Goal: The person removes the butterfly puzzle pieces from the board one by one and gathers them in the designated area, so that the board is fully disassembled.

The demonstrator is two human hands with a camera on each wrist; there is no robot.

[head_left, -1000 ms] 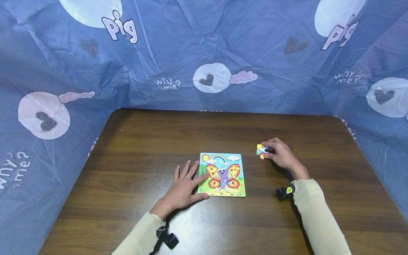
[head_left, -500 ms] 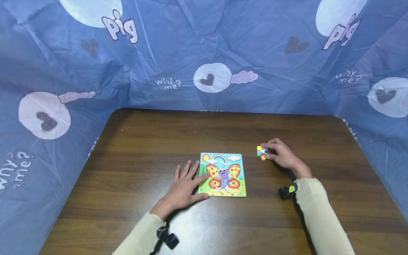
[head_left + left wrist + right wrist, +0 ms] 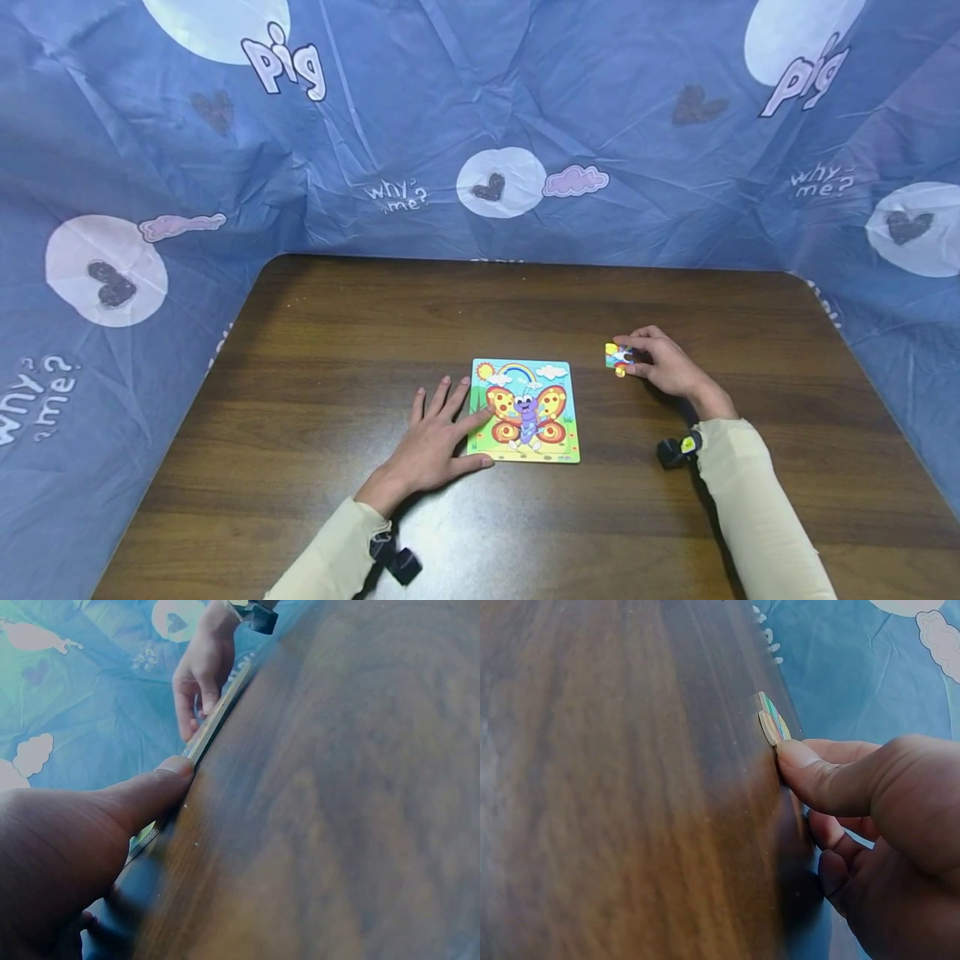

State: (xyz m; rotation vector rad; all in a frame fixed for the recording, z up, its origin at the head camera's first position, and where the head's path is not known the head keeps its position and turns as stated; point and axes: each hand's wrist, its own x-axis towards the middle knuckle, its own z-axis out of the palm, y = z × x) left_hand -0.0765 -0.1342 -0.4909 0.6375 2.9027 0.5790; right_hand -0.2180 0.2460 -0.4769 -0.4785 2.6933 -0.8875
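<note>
A square butterfly jigsaw puzzle point(image 3: 527, 417) lies flat on the wooden table, slightly right of centre in the head view. My left hand point(image 3: 427, 450) rests at its left side with fingers spread and straight; the index fingertip lies over the picture, and the thumb touches the near edge. In the left wrist view, the thumb point(image 3: 154, 795) presses against the puzzle's pale edge point(image 3: 217, 712). To the right of the puzzle, my right hand point(image 3: 663, 364) pinches a small colourful jigsaw piece point(image 3: 613, 357) between thumb and fingers. The piece point(image 3: 772, 724) appears nearly edge-on, close over the tabletop, in the right wrist view.
The brown wooden table point(image 3: 360, 333) has rounded far corners. Behind it and at both sides hangs a blue printed cloth point(image 3: 420, 108). Each wrist wears a small black camera, such as the left one point(image 3: 397, 562).
My right hand has shifted very slightly to the right with the jigsaw piece, then stayed almost still. The left hand and the puzzle keep their places.
</note>
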